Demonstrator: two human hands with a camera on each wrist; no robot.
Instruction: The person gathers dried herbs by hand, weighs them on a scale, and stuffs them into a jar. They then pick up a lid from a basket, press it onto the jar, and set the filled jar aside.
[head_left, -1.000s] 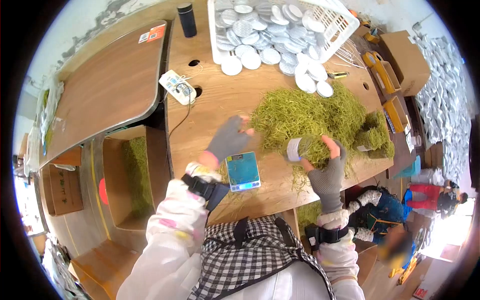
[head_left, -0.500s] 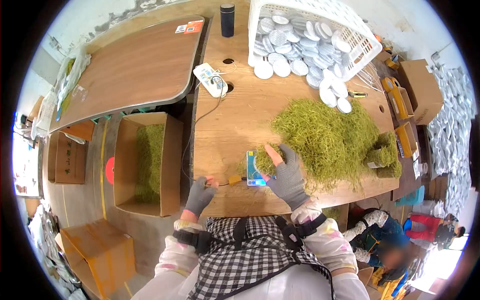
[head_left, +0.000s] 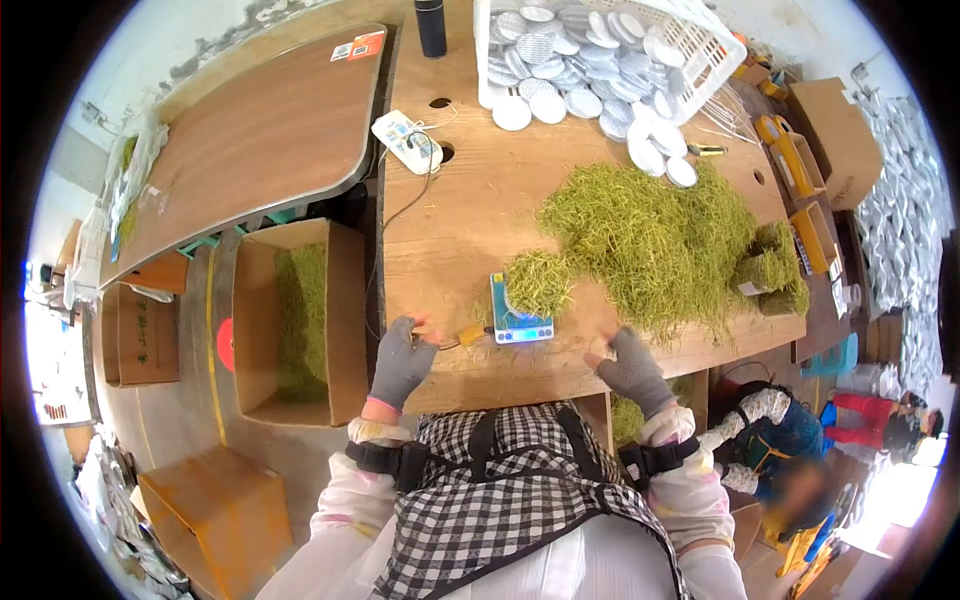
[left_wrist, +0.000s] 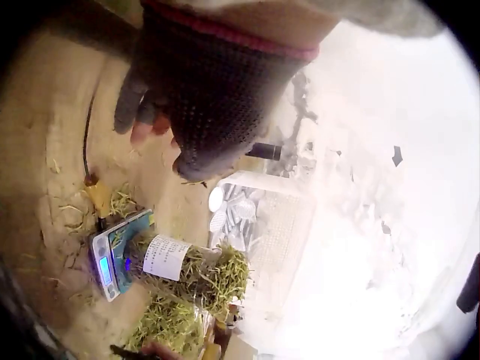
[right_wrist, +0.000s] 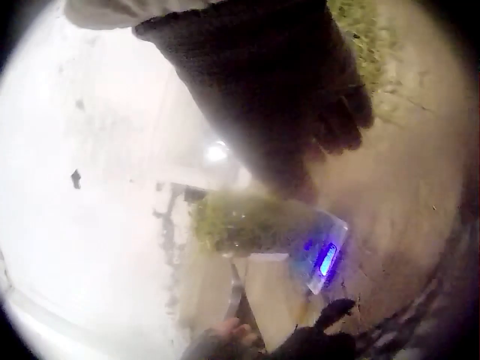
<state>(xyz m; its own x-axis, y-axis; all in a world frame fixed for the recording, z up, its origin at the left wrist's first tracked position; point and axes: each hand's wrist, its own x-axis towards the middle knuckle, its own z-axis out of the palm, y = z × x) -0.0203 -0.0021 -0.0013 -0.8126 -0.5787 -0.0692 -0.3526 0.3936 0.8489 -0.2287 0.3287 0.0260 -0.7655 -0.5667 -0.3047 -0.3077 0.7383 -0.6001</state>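
Note:
A clear jar [left_wrist: 191, 271] with a white label stands on a small digital scale [head_left: 523, 330], with dry yellow-green plant strands [head_left: 540, 283] bulging from its top. The scale's display glows blue. To the left of the scale, near the table's front edge, hovers my left hand [head_left: 403, 362] in a grey fingerless glove, fingers loosely bent and holding nothing. My right hand [head_left: 636, 370], gloved alike, is to the right of the scale, apart from the jar, with thumb and fingers spread and nothing between them.
A big heap of the strands [head_left: 650, 245] covers the table's right half, with filled jars [head_left: 765, 275] beside it. Behind lies a white basket [head_left: 705, 75] of round lids [head_left: 590, 60]. A power strip [head_left: 407, 142] and cable are at left. An open cardboard box [head_left: 345, 330] stands left of the table.
My right hand has brought the filled jar from the heap onto the scale, let go and drawn back to the right. My left hand has moved from behind the scale to its left front.

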